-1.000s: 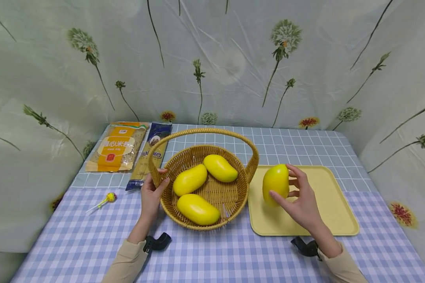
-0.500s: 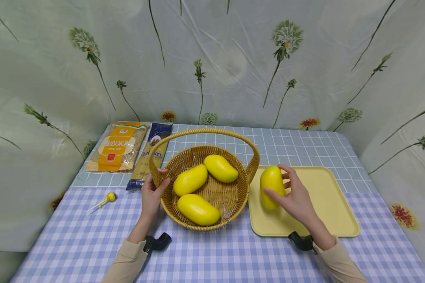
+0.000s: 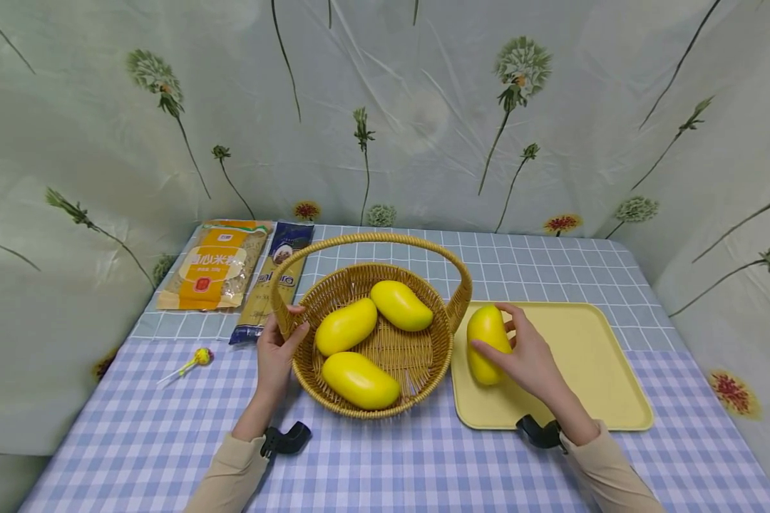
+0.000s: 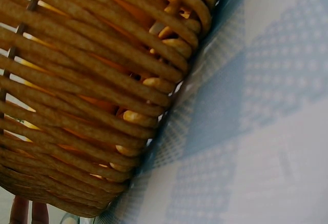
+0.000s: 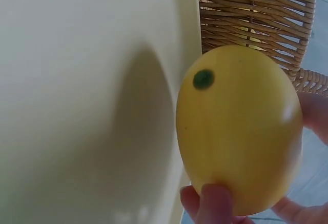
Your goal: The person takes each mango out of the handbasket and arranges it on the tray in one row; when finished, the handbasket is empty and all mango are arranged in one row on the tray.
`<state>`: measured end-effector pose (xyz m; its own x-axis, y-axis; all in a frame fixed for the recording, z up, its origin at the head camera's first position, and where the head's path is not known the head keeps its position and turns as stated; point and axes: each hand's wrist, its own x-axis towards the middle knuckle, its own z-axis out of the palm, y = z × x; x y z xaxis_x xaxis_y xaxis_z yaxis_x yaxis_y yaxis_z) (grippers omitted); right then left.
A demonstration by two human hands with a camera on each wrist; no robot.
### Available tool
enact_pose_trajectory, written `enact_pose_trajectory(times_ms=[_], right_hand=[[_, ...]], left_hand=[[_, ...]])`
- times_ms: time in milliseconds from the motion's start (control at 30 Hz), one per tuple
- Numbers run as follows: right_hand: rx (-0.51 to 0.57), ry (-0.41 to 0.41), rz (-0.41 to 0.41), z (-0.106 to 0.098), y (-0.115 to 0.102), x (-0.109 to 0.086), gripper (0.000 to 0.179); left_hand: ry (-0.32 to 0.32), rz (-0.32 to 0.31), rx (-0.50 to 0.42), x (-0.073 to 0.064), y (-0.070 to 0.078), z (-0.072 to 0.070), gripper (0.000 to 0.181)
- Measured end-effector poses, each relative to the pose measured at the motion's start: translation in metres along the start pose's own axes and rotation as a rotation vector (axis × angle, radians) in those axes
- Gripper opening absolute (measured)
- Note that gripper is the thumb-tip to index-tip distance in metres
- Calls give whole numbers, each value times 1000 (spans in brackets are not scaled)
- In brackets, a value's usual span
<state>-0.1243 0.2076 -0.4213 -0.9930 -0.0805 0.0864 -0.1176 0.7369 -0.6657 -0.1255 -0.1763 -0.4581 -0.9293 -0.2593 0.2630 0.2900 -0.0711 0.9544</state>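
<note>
the right hand (image 3: 527,356), right of the frame's centre, has a mango (image 3: 488,345) in its grasp, thumb across the near side and fingers at the far end. that fruit is over the left end of the tray (image 3: 590,377); in the right wrist view it throws a long shadow there, though i can't tell whether its lower tip touches. the left hand (image 3: 276,356), left of centre, grips the basket (image 3: 406,350) where its handle (image 3: 385,238) meets the rim, thumb inside. three other mangoes (image 3: 359,381) lie in the basket, at its left and upper right, with bare weave at lower right.

the step in hand looks to me like shifting one fruit between basket and tray; which way, this moment alone doesn't settle. if it's bound for the tray, the next move calls for lowering it gently on its side and loosening the fingers only once it rests, since something so rounded could roll. if it's bound for the basket, it needs lifting over the rim, clear of the handle's right foot. either way, the left hand's steadying hold seems worth having.
</note>
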Motion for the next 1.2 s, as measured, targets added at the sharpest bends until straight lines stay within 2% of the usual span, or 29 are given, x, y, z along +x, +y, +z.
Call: enact_pose_trajectory(times_ms=[533, 1200], right_hand=[[-37, -78, 49, 6, 2, 2, 79], [-68, -137, 78, 6, 1, 5, 81]], left_hand=[[0, 6, -3, 0, 0, 0, 28], [-5, -1, -3, 0, 1, 0, 28]])
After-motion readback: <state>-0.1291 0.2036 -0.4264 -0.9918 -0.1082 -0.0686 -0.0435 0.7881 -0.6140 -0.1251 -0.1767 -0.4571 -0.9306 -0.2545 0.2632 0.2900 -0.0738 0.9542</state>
